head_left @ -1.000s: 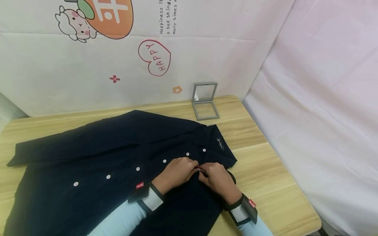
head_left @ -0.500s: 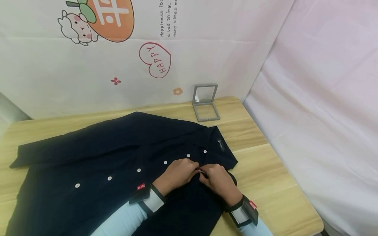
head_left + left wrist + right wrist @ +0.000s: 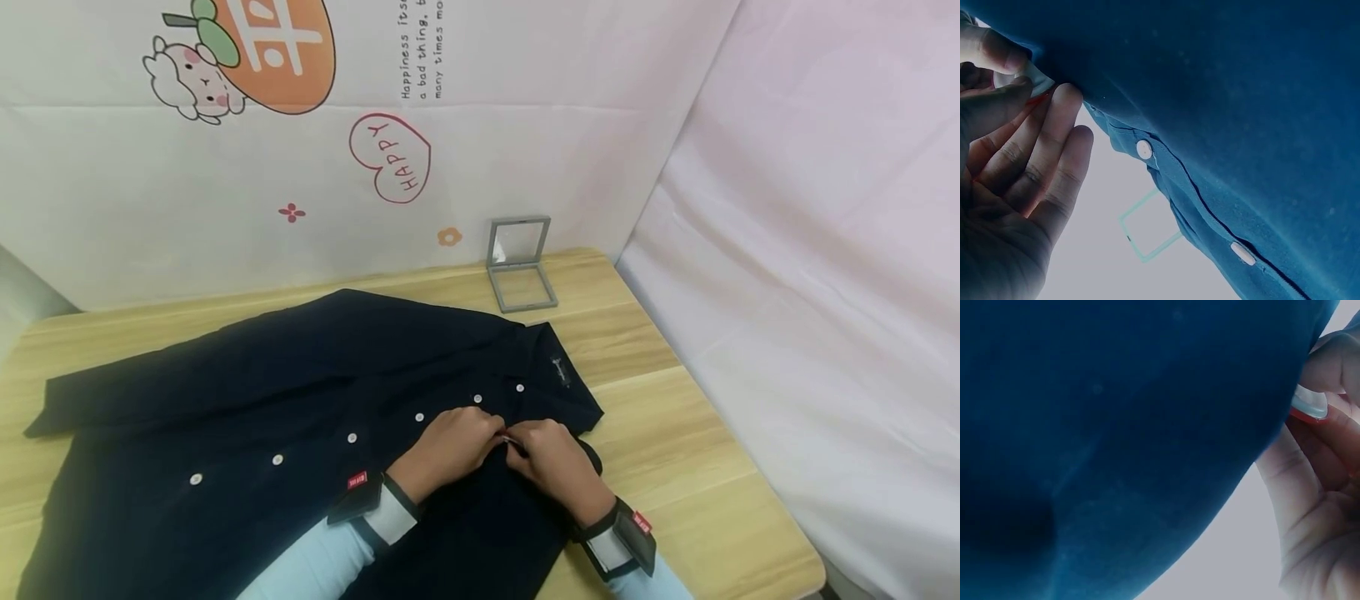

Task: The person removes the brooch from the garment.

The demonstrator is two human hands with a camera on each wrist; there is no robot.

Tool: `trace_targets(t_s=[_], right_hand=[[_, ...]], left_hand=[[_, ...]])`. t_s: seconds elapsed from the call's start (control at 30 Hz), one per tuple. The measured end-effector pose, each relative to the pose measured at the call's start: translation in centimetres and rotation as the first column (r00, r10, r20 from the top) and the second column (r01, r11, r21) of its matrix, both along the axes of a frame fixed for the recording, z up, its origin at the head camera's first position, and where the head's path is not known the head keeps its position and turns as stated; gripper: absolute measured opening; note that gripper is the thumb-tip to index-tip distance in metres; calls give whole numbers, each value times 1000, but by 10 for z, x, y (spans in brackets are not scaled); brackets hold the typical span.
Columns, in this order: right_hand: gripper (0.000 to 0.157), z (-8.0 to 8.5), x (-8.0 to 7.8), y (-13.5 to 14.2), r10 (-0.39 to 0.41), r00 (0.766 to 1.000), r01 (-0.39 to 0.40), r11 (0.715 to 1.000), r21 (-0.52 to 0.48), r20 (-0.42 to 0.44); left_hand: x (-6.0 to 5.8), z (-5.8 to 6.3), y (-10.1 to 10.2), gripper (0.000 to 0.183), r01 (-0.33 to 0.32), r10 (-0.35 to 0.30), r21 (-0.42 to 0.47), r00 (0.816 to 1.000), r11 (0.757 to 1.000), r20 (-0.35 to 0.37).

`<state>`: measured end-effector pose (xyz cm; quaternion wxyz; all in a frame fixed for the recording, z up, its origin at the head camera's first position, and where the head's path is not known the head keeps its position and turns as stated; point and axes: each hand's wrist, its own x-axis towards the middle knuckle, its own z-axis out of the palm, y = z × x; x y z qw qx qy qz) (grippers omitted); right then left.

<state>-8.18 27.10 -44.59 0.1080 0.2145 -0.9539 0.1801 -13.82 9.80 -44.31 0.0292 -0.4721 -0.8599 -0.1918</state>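
Observation:
A navy button-up shirt [image 3: 300, 367] is spread over the table, with several white buttons [image 3: 352, 437] along its front. My left hand [image 3: 457, 442] and right hand [image 3: 551, 458] meet at the shirt front just below the collar [image 3: 562, 375]. Between them, their fingers pinch a small whitish thing with a red edge, perhaps a badge [image 3: 1034, 80], right against the cloth. The right wrist view shows the badge's pale curved rim [image 3: 1311, 403] between fingers at the shirt's edge. Fingers and cloth hide much of it.
An open grey display case [image 3: 521, 265] with clear panels stands behind the collar. The wooden table [image 3: 660, 400] runs on to the right, ending at a rounded corner. A white printed cloth [image 3: 225, 183] hangs along the back, and another white cloth [image 3: 810, 250] drapes on the right.
The head view has tilted slightly, so the scene sits a little lower. Both hands keep nearly the same place and grip at the shirt front.

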Motion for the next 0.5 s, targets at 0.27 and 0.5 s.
trace_targets(t_s=[0.27, 0.5], right_hand=[[8, 0, -2, 0, 9, 1000, -9, 1000, 16, -14], [9, 1, -1, 0, 8, 1000, -8, 1000, 20, 2]], left_hand=[[-1, 0, 1, 20, -1, 1, -3, 1000, 1000, -3], [-1, -1, 1, 20, 4, -4, 0, 1000, 1000, -9]])
